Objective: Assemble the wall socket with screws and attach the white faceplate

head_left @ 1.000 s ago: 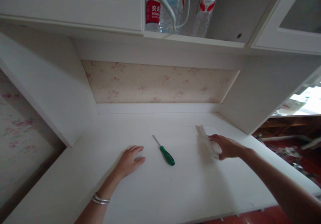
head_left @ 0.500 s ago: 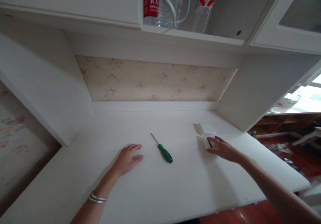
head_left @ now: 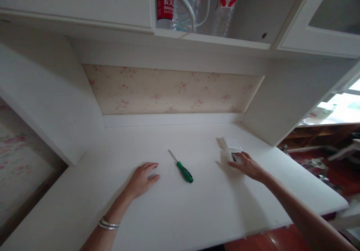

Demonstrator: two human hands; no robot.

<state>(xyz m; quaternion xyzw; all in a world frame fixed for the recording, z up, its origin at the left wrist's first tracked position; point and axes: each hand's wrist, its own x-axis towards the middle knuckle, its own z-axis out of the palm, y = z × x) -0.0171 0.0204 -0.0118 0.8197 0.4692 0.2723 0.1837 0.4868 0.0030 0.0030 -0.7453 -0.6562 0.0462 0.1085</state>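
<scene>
My left hand (head_left: 143,180) hovers low over or rests on the white tabletop (head_left: 197,213), fingers and thumb apart, holding nothing. To its right lies a screwdriver (head_left: 184,171) with a green handle, its metal shaft pointing away to the back left. Over on the right, my right hand (head_left: 249,165) is at a small whitish item (head_left: 233,156) with a dark patch, largely hidden by the fingers. Its thumb sticks out to the left, apart from the fingers. Just behind sits a flat white square piece (head_left: 232,143).
Plastic bottles (head_left: 225,11) and a white cable (head_left: 184,0) occupy an open shelf overhead. White side panels (head_left: 306,90) bound the tabletop left and right. Flowered wallpaper (head_left: 168,90) covers the back. A window and cluttered red floor appear at far right.
My right hand has shifted slightly back and left, bringing the small item closer to the white square piece, and its thumb has spread. The left hand and screwdriver stay put.
</scene>
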